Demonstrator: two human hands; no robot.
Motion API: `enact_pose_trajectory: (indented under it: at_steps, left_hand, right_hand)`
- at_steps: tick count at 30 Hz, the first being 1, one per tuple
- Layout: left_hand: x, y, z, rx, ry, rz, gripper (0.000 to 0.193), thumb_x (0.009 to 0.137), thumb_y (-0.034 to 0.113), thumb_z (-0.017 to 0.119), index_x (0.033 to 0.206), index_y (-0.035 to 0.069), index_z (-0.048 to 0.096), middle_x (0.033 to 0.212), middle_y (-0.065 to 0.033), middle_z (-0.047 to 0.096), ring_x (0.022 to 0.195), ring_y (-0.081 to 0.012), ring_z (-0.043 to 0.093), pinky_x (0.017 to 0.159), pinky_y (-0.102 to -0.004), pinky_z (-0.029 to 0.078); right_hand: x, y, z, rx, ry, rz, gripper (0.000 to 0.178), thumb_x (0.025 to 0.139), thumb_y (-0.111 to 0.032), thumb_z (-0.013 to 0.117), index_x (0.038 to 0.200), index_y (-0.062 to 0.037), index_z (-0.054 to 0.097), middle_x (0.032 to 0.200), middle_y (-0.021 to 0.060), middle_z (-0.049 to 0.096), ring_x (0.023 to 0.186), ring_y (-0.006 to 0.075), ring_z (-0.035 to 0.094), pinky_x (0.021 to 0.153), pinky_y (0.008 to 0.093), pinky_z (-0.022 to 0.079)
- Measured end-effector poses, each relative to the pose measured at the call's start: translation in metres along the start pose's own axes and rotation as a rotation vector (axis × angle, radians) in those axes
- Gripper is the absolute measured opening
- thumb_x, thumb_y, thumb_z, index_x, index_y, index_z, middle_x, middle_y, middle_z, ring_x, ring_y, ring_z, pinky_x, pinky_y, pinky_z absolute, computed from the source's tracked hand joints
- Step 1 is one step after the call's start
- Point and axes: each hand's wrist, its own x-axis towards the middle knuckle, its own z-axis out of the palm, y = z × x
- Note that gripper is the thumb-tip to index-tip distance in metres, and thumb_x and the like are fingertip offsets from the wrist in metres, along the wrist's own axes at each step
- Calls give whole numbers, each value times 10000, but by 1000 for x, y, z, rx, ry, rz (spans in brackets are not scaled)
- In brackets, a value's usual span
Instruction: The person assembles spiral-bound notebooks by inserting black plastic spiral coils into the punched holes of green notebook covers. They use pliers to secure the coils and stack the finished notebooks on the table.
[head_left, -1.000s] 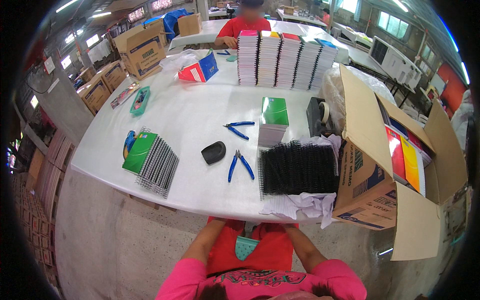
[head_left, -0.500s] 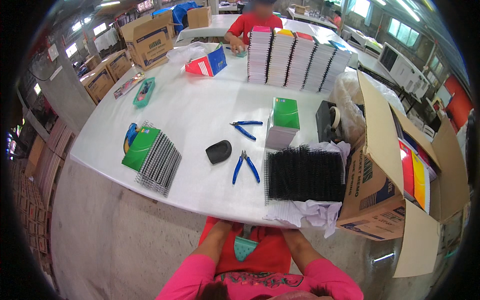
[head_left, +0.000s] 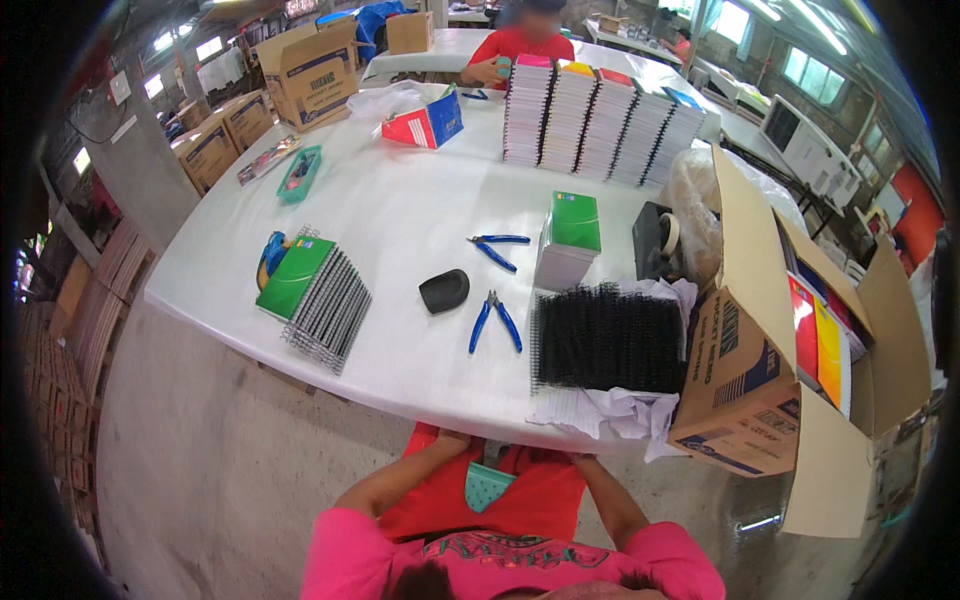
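My left hand (head_left: 452, 441) rests on my red trousers just below the table's front edge, its fingers mostly hidden. My right hand (head_left: 582, 461) is low by the other thigh, largely under the table edge, and its fingers do not show. Neither hand touches anything on the tabletop. Nearest on the white table (head_left: 400, 350) are blue-handled nippers (head_left: 480, 328), with a second pair of blue-handled nippers (head_left: 510, 239) behind them. A black wedge-shaped piece (head_left: 444, 291) lies to their left. Black spiral binding coils (head_left: 608, 340) are heaped to the right, on crumpled white paper (head_left: 600, 408).
Green spiral notebooks (head_left: 298, 275) are stacked at left, beside a blue tape dispenser (head_left: 268, 262). Another green-covered stack (head_left: 575, 222) stands mid-right. An open carton (head_left: 735, 400) holds notebooks at right. Tall notebook stacks (head_left: 570, 120) stand before a co-worker in red (head_left: 525, 45).
The view has shifted slightly, and more of my left hand shows on my lap. Across the table, the co-worker's hand has risen beside the tall stacks. The tools and notebooks have stayed put.
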Motion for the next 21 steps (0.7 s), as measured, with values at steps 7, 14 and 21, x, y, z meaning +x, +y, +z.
enact_pose_trajectory:
  at_steps: [7,14,21]
  left_hand:
    - [-42,61,-126,-122,120,-159,409,886,256,643,1207,9,587,1228,-234,574,1141,-414,544,928,-509,447]
    - [-54,53,-132,-225,335,-475,285,817,196,728,1001,-7,647,1046,-234,641,959,-404,590,868,-477,468]
    - [-27,48,-117,-218,295,-418,206,789,77,638,975,-12,632,926,-246,650,945,-449,583,813,-528,469]
  right_hand:
    - [-71,54,23,-329,301,-102,473,939,-400,563,1256,-50,555,1264,203,547,1118,364,546,965,446,422]
    - [-90,-86,-74,526,374,778,377,992,-241,516,1207,68,519,1170,258,571,1029,376,533,946,455,392]
    - [-65,-75,-57,770,673,524,348,980,-215,541,1175,74,540,1134,215,578,1061,319,535,974,418,388]
